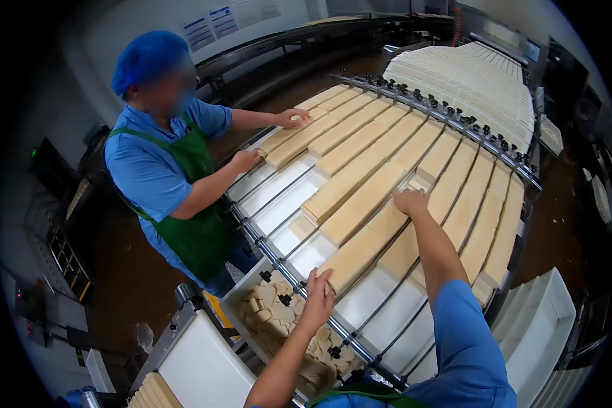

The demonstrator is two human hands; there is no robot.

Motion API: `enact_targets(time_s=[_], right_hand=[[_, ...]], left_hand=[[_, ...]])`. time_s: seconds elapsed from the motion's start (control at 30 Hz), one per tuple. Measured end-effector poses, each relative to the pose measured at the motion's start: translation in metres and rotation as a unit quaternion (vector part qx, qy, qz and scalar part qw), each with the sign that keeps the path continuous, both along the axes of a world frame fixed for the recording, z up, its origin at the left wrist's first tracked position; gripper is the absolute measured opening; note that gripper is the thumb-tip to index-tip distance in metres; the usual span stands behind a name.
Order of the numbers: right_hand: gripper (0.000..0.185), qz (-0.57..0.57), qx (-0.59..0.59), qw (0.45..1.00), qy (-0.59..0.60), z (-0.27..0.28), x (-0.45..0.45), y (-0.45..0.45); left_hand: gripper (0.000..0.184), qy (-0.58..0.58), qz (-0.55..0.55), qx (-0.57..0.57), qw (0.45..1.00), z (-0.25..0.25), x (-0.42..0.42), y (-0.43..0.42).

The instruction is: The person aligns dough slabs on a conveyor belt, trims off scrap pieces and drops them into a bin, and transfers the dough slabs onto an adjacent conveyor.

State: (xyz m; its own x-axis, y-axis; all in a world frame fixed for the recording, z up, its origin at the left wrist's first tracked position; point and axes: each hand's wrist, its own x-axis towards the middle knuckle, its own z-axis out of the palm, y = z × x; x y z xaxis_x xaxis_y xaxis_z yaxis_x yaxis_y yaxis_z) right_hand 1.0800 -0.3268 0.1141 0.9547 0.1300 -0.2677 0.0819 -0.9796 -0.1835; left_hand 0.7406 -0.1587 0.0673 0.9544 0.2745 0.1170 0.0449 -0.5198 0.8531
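Note:
Long, pale-beige rectangular loaves, bread-like in look, lie side by side in lanes on a white surface. One long loaf stretches between my two hands. My left hand presses its curled fingers against the near end. At the far end, my right hand has its fingers bent down over the loaf, beside a gap with a short white piece. The right fingertips are partly hidden. Thin metal rods run between the lanes.
Across the lanes, a co-worker has both hands on another loaf. Below the near rail stands a bin of broken pieces. A row of black knobs crosses the far end. White trays stand at right.

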Motion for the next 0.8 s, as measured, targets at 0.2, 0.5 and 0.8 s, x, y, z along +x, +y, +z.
enact_targets(time_s=[0.2, 0.5, 0.8], right_hand=[[0.069, -0.038, 0.048, 0.998, -0.024, -0.008, 0.028, -0.009], [0.059, -0.071, 0.102, 0.967, -0.223, -0.020, 0.021, -0.012], [0.077, 0.172, 0.207, 0.904, -0.331, -0.046, -0.057, -0.022]], left_hand=[[0.056, 0.017, 0.001, -0.034, 0.999, 0.008, 0.033, -0.023], [0.058, -0.058, -0.011, 0.056, 0.997, -0.012, 0.086, -0.040], [0.063, -0.068, 0.097, -0.039, 0.992, 0.037, 0.015, -0.029]])
